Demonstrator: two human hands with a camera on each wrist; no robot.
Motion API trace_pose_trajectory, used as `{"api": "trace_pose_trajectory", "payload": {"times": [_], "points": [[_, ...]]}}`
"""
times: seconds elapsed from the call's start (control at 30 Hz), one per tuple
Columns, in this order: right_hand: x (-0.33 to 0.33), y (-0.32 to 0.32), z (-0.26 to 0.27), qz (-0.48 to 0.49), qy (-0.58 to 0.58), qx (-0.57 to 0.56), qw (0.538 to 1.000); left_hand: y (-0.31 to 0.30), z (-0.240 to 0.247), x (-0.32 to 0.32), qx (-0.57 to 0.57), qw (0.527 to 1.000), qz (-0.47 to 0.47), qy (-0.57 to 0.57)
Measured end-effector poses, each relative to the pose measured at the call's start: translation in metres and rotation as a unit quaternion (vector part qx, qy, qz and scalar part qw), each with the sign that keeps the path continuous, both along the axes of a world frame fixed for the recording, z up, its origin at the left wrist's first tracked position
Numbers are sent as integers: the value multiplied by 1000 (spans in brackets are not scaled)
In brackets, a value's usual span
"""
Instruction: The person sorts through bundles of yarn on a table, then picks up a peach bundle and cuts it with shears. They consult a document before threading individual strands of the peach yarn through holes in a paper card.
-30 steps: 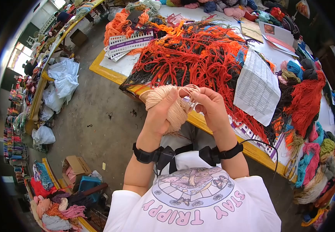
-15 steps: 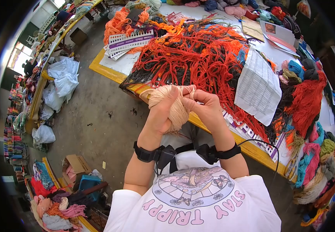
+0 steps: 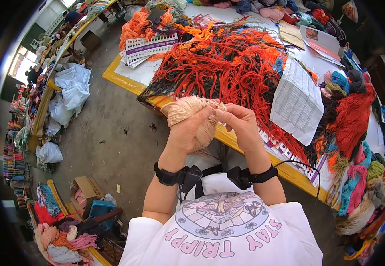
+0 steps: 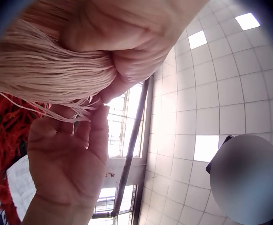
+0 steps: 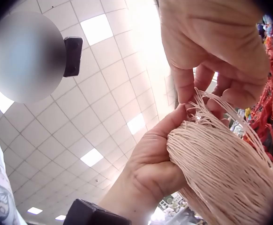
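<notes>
A pale peach skein of yarn (image 3: 184,111) is held up in front of the person, near the table's front edge. My left hand (image 3: 189,133) grips its right side, with the thumb lying along the strands. At the skein's upper right end, my right hand (image 3: 242,126) pinches a few loose strands between thumb and fingers. Both hands' fingertips meet there, as the right wrist view shows around the thin strands (image 5: 223,107). In the left wrist view the skein's body (image 4: 43,70) hangs over the right palm. Part of the left fingers is hidden behind the yarn.
On the yellow-edged table (image 3: 122,79) lies a wide heap of red, orange and black yarn (image 3: 232,66). A printed sheet (image 3: 296,99) rests on it, with colour cards (image 3: 150,48) at left. More skeins (image 3: 356,177) hang at right. White plastic bags (image 3: 72,82) are at left.
The loose loops that stood out between the hands have been drawn in close to the skein. My right fingertips have come nearer to the left thumb; the left hand still holds the skein.
</notes>
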State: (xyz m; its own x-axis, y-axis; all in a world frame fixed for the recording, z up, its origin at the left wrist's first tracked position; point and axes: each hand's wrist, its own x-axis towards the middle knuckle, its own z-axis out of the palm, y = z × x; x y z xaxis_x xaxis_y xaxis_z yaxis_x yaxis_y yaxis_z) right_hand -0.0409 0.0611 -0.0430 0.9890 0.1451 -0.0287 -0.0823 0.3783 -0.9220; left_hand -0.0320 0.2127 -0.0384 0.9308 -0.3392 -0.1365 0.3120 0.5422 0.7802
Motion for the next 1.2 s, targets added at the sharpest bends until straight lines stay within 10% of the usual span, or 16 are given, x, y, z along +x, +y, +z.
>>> {"api": "trace_pose_trajectory", "payload": {"times": [0.57, 0.7, 0.73, 0.83, 0.93, 0.97, 1.03, 1.07, 1.17, 1.2], "points": [[12, 28, -24, -89, -151, -202, 964, 19, -8, -5, 78, 990, 112, -44], [23, 20, -11, -99, 3, 115, 988, 75, -35, 6, -165, 979, 106, -64], [33, -1, -12, -45, 55, 261, 963, 101, -42, 4, -380, 920, 93, -8], [56, -106, -32, 4, 119, 506, 854, 222, -88, -9, -321, 922, 198, -86], [61, -307, -32, -282, -46, 230, 930, 325, -123, -47, -201, 864, 461, 35], [46, -350, -9, -442, -95, 165, 877, 335, -115, -57, -147, 809, 562, 93], [15, -356, 50, -677, -160, -209, 687, 375, -134, -77, -216, 849, 482, 28], [15, -397, 66, -768, -108, -28, 631, 385, -142, -80, -250, 864, 438, -4], [42, -342, 74, -611, -166, -98, 768, 309, -110, -51, -136, 919, 369, -4], [55, -329, 42, -403, -200, -136, 883, 268, -90, -37, -180, 938, 297, -11]]}}
